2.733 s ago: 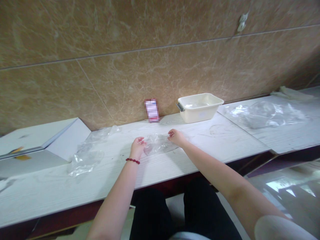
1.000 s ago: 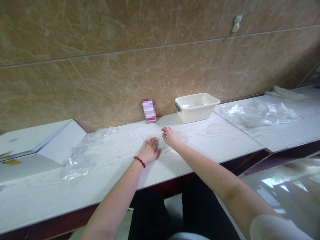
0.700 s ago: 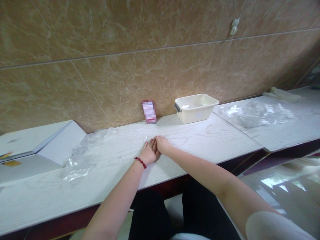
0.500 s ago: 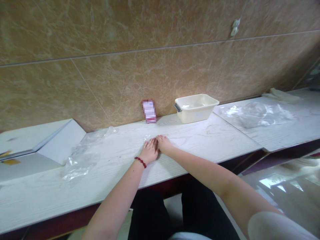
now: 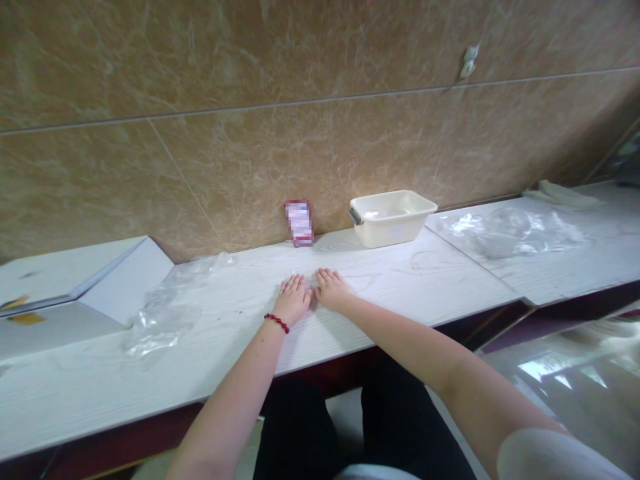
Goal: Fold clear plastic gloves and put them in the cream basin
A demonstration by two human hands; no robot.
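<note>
My left hand [image 5: 293, 300], with a red bead bracelet [image 5: 277, 323] at the wrist, lies palm down on the white wood-grain table [image 5: 390, 287]. Its fingers are stretched out toward the wall, and no held object shows. Beside it rests my right hand [image 5: 332, 290], also flat with its fingers extended. The thumbs almost meet, and a small gap separates the fingertips. Whatever lies under the palms is hidden. Beyond the hands, a blurred red-and-white phone-shaped item [image 5: 300, 223] leans against the wall.
A cream plastic basin [image 5: 393, 230] with a grey handle stands by the wall. Crumpled clear plastic [image 5: 163, 327] lies next to a white box [image 5: 120, 287] on the left. More clear plastic [image 5: 520, 233] and pale gloves or cloth [image 5: 563, 195] lie to the right.
My two hands have moved slightly apart; before, their fingertips touched or overlapped. The left has shifted a little left. The things on the table have stayed put.
</note>
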